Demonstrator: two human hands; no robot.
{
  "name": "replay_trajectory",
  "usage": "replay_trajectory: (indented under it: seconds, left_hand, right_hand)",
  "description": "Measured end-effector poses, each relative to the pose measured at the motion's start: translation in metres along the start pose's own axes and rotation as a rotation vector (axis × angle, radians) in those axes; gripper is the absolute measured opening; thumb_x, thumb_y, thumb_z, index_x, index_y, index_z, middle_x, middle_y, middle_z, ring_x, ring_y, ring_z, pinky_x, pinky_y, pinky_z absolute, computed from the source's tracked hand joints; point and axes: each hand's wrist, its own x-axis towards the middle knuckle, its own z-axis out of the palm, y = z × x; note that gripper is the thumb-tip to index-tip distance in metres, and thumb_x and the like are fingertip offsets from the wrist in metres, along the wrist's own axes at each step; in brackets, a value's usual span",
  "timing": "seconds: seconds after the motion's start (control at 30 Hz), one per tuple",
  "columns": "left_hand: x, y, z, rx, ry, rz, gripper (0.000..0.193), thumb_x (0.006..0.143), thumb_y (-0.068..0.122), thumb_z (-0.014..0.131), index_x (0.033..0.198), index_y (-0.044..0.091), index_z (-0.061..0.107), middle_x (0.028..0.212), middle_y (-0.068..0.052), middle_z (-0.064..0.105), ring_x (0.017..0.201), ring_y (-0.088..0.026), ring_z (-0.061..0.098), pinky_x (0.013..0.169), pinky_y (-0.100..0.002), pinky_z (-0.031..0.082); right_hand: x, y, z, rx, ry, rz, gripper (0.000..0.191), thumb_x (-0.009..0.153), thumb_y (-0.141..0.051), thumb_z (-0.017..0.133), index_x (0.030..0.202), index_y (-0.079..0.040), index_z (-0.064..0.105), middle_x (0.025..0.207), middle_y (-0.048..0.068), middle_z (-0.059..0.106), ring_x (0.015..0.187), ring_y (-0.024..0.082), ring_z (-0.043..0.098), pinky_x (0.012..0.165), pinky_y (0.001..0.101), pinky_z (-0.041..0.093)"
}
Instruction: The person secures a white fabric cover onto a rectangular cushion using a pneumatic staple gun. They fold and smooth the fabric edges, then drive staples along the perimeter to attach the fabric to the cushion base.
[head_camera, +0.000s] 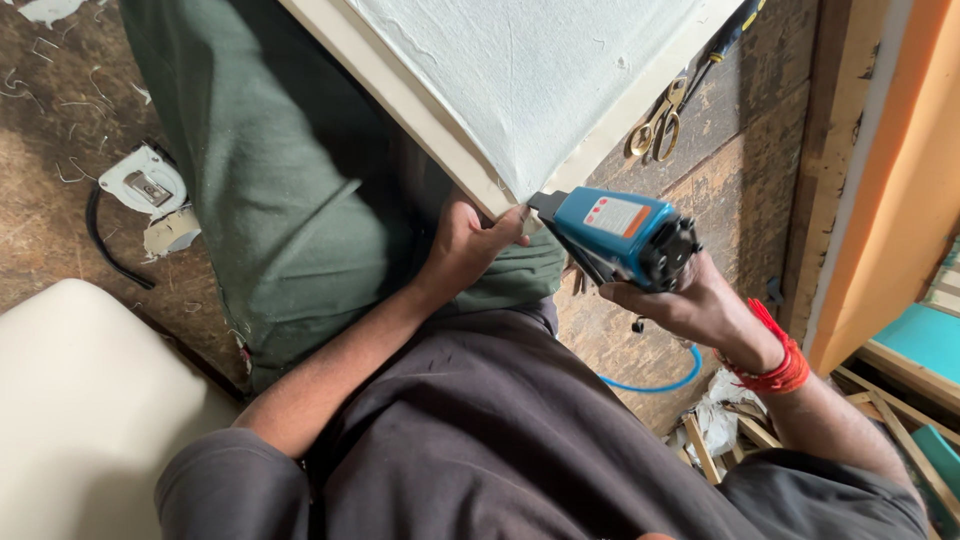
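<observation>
Blue pneumatic stapler gripped in right hand, nose at panel corner | left hand fingers pinching white fabric, probably for tautness

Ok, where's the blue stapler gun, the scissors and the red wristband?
blue staple gun (618, 232), head view, on its blue body.
scissors (660, 125), head view, on the golden handle loops.
red wristband (778, 362), head view, on the threads around the wrist.

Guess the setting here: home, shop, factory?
Probably an upholstery or furniture workshop. The right hand holds a blue air stapler at the corner of a white fabric-covered panel that the left hand grips. Scissors lie on a worn wooden floor, wood offcuts nearby.
</observation>
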Motion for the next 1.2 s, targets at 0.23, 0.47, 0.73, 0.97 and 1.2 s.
replay_trajectory:
  seconds: [0.23, 0.47, 0.73, 0.97, 1.2]
  left_hand:
    - [0.003, -0.009, 0.000, -0.076, -0.027, -0.008, 0.025, 0.099, 0.017, 0.066, 0.110, -0.006, 0.067, 0.098, -0.010, 0.072, 0.083, -0.013, 0.070, 0.074, -0.028, 0.060]
    - [0.005, -0.016, -0.002, -0.105, -0.045, 0.021, 0.023, 0.099, 0.013, 0.066, 0.109, -0.007, 0.066, 0.101, -0.008, 0.069, 0.086, -0.012, 0.067, 0.076, -0.029, 0.061]
    - [0.005, -0.013, 0.000, -0.095, -0.019, -0.008, 0.026, 0.097, 0.013, 0.065, 0.113, -0.007, 0.062, 0.098, -0.011, 0.070, 0.083, -0.014, 0.069, 0.074, -0.029, 0.057]
    - [0.005, -0.002, 0.001, -0.120, -0.029, -0.024, 0.029, 0.097, 0.013, 0.062, 0.118, -0.007, 0.059, 0.106, -0.011, 0.068, 0.089, -0.013, 0.067, 0.078, -0.030, 0.061]
    - [0.008, -0.001, 0.000, -0.121, -0.063, -0.027, 0.028, 0.098, 0.014, 0.062, 0.116, -0.007, 0.062, 0.102, -0.010, 0.069, 0.090, -0.012, 0.068, 0.079, -0.030, 0.062]
  right_hand:
    - [0.009, 0.011, -0.009, -0.148, -0.116, -0.095, 0.059, 0.081, -0.026, 0.079, 0.132, -0.003, 0.059, 0.108, 0.012, 0.078, 0.087, 0.018, 0.077, 0.074, 0.0337, 0.062]
    - [0.022, -0.020, -0.017, -0.098, -0.134, 0.033, 0.066, 0.078, -0.019, 0.081, 0.138, -0.006, 0.057, 0.093, 0.013, 0.071, 0.079, 0.018, 0.069, 0.066, 0.0329, 0.061]
    - [0.004, -0.022, -0.001, -0.014, -0.016, 0.044, 0.061, 0.082, -0.020, 0.081, 0.136, -0.002, 0.059, 0.107, 0.006, 0.074, 0.091, 0.009, 0.065, 0.074, 0.0298, 0.059]
    - [0.010, -0.017, -0.006, -0.082, -0.027, 0.070, 0.061, 0.082, -0.022, 0.081, 0.136, -0.003, 0.059, 0.103, 0.007, 0.074, 0.088, 0.011, 0.066, 0.072, 0.0304, 0.059]
    - [0.012, -0.023, -0.007, -0.192, -0.112, -0.143, 0.058, 0.085, -0.023, 0.078, 0.134, -0.002, 0.057, 0.108, 0.010, 0.074, 0.088, 0.013, 0.071, 0.071, 0.0310, 0.063]
